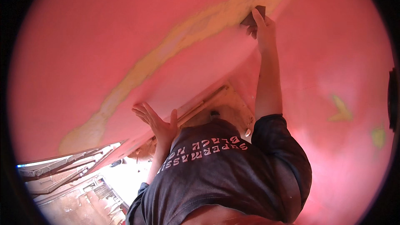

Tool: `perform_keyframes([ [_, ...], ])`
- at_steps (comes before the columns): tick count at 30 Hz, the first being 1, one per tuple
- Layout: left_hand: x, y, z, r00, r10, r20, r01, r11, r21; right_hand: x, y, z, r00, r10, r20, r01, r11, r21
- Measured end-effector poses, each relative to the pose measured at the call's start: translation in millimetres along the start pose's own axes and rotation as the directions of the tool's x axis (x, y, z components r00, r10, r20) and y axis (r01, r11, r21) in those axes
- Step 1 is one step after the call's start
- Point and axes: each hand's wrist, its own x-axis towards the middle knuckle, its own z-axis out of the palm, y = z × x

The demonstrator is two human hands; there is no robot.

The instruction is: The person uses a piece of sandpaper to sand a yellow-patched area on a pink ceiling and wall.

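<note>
A dark folded sheet, probably sandpaper (pixel 249 20), is pinched in my right hand (pixel 265 29), thumb on top. It lies against the upper end of a long tan-yellow patch (pixel 187 34) on a red painted panel (pixel 93 43). The patch runs diagonally down to the panel's lower left edge. My left hand (pixel 161 125) holds nothing and has its fingers spread. Its fingertips are near or on the red surface below the patch; I cannot tell whether they touch.
Another red wall (pixel 312 68) rises at right, with small yellowish patches (pixel 342 111). A dark object (pixel 392 100) sits at the far right rim. Below the panel are a brown dusty floor (pixel 231 103), and at lower left, bent metal bars (pixel 56 165) in bright light.
</note>
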Motion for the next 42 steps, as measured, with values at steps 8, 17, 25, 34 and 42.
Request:
perform_keyframes([
  [8,16,22,25,0.986,-0.121,-0.117,0.128,0.99,0.058,2,54,20,0.565,-0.807,-0.172,0.694,0.578,-0.431],
  [17,27,39,51,0.946,-0.182,-0.269,0.214,0.972,0.094,17,65,21,0.62,-0.636,-0.459,0.607,0.76,-0.233],
  [25,32,50,66,0.905,-0.187,-0.383,0.235,0.969,0.081,45,80,8,0.412,-0.903,-0.118,0.874,0.429,-0.228],
  [34,29,59,58,0.919,-0.228,-0.321,0.259,0.964,0.058,19,93,25,0.362,-0.923,-0.133,0.839,0.385,-0.385],
  [42,15,20,4,0.827,-0.283,-0.487,0.429,0.876,0.22,16,87,30,0.62,-0.652,-0.436,0.646,0.74,-0.188],
])
